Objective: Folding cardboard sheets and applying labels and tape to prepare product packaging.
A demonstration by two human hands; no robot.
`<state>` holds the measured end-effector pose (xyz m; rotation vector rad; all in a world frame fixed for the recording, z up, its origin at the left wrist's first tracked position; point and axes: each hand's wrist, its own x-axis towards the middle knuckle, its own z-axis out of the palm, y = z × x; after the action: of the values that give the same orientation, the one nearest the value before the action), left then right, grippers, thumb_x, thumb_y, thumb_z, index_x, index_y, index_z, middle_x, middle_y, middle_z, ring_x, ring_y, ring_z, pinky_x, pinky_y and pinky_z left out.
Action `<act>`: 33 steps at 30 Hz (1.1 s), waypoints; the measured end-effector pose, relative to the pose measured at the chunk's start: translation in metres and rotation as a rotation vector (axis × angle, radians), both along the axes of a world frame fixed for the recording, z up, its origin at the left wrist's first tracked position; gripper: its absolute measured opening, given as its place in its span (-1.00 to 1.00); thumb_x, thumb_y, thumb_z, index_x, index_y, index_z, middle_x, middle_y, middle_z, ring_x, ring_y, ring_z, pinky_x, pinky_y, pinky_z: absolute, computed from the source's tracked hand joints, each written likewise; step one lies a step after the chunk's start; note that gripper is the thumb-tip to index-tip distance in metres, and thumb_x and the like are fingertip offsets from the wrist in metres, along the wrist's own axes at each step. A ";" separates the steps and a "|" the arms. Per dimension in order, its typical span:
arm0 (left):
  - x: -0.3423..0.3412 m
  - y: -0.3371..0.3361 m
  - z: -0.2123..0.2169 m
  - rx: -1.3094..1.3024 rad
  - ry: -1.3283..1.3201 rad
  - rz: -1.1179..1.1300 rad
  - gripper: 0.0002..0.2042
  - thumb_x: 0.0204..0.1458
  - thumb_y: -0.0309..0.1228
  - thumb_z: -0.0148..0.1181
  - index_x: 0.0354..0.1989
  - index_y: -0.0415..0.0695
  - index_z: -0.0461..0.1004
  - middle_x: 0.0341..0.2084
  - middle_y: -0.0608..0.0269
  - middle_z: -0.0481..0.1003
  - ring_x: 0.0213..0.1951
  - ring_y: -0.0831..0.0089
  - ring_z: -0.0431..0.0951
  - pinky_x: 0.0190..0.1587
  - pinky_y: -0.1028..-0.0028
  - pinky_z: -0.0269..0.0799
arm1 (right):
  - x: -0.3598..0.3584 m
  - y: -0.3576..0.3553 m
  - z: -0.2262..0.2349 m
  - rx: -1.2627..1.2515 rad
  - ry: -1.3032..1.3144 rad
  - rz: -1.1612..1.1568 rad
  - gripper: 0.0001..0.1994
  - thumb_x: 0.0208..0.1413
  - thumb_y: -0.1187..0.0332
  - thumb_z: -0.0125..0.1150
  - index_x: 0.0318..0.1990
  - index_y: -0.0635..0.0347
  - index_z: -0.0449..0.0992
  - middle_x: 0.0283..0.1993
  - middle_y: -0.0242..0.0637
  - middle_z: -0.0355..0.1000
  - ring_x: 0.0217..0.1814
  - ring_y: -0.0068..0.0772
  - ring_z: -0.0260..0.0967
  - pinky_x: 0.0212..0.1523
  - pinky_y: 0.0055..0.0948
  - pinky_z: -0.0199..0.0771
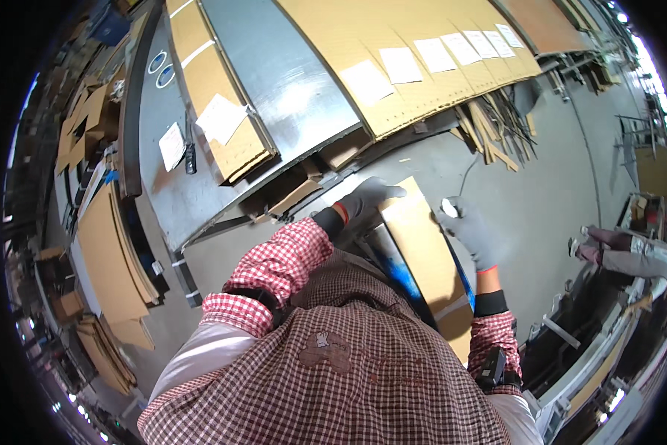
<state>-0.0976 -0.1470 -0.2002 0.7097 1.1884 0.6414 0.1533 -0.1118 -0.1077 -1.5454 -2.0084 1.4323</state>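
Two gloved hands hold one flat cardboard piece (430, 252) in the head view, just in front of the person's chest and above the grey floor (541, 200). The left hand (367, 199), in a grey glove with a red cuff, lies on the far left corner of the cardboard piece, its fingers spread over the top edge and grasping it. The right hand (473, 233), in the same kind of glove, presses on the right edge of the piece, and a small white object (449, 208) shows at its fingertips; I cannot tell what this object is. Under the cardboard piece a blue and dark surface (400, 271) is visible, touching its left side. Beyond the hands, a long metal tabletop (289, 81) carries large cardboard sheets (393, 44) with white paper labels (400, 65) on them. More cardboard stacks (111, 252) lie at the left. Loose wooden strips (489, 133) lie on the floor near the tabletop. At the right rim another person (623, 256) is partly seen, well apart from the hands.
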 end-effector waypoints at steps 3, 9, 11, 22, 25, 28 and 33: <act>0.002 0.004 -0.023 -0.027 0.147 -0.036 -0.55 -0.09 -0.19 0.28 -0.19 -0.39 0.52 -0.31 0.06 0.57 -0.30 0.35 0.55 -0.23 0.43 0.43 | -0.032 -0.022 0.010 -0.049 -0.143 -0.001 -0.49 -0.12 0.17 0.39 -0.04 0.27 0.43 -0.40 -0.11 0.49 -0.37 -0.26 0.47 -0.27 -0.34 0.42; -0.006 -0.012 0.007 -0.006 -0.079 -0.027 -0.52 -0.02 -0.18 0.27 -0.06 -0.36 0.45 -0.23 0.09 0.55 -0.26 0.37 0.55 -0.18 0.44 0.45 | -0.034 -0.021 -0.016 0.004 -0.207 -0.004 -0.48 -0.23 0.21 0.45 -0.07 0.24 0.47 -0.34 -0.11 0.52 -0.33 -0.25 0.49 -0.25 -0.35 0.42; -0.003 -0.014 -0.001 -0.062 -0.175 0.092 -0.60 0.02 -0.25 0.23 -0.08 -0.34 0.48 -0.28 0.11 0.56 -0.29 0.39 0.55 -0.18 0.44 0.45 | -0.040 -0.019 -0.010 -0.028 -0.229 -0.033 -0.49 -0.24 0.22 0.46 -0.09 0.24 0.48 -0.33 -0.10 0.52 -0.31 -0.25 0.50 -0.23 -0.35 0.42; 0.017 0.010 -0.040 0.068 0.287 -0.082 -0.52 -0.23 -0.11 0.29 -0.26 -0.32 0.57 -0.34 -0.05 0.57 -0.33 0.17 0.56 -0.19 0.35 0.42 | -0.025 0.018 -0.042 -0.109 -0.172 0.127 -0.51 -0.30 0.23 0.48 -0.18 0.26 0.49 -0.33 -0.11 0.51 -0.24 -0.19 0.46 -0.17 -0.36 0.40; 0.011 0.009 -0.033 0.065 0.186 -0.091 -0.53 -0.27 -0.14 0.30 -0.27 -0.32 0.58 -0.33 -0.07 0.57 -0.30 0.17 0.55 -0.19 0.33 0.42 | -0.028 0.022 -0.036 -0.118 -0.186 0.158 -0.52 -0.30 0.25 0.48 -0.19 0.27 0.48 -0.32 -0.12 0.51 -0.24 -0.20 0.45 -0.16 -0.37 0.40; 0.013 0.014 -0.023 0.085 0.337 -0.161 -0.54 -0.30 -0.20 0.33 -0.26 -0.32 0.57 -0.34 -0.01 0.57 -0.29 0.22 0.54 -0.21 0.35 0.41 | -0.026 0.024 -0.038 -0.106 -0.182 0.172 -0.54 -0.30 0.27 0.48 -0.20 0.27 0.48 -0.33 -0.14 0.50 -0.24 -0.22 0.44 -0.16 -0.37 0.39; 0.006 0.006 -0.005 0.045 -0.168 0.023 -0.62 -0.27 -0.38 0.34 -0.21 -0.31 0.56 -0.33 0.15 0.56 -0.26 0.32 0.53 -0.16 0.38 0.41 | -0.024 0.028 -0.043 -0.164 -0.112 0.177 -0.54 -0.31 0.27 0.48 -0.21 0.27 0.48 -0.35 -0.15 0.49 -0.30 -0.23 0.43 -0.22 -0.34 0.40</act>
<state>-0.0911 -0.1410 -0.2052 0.6676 1.0313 0.7344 0.1291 -0.0841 -0.1509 -1.5778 -2.1901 1.6482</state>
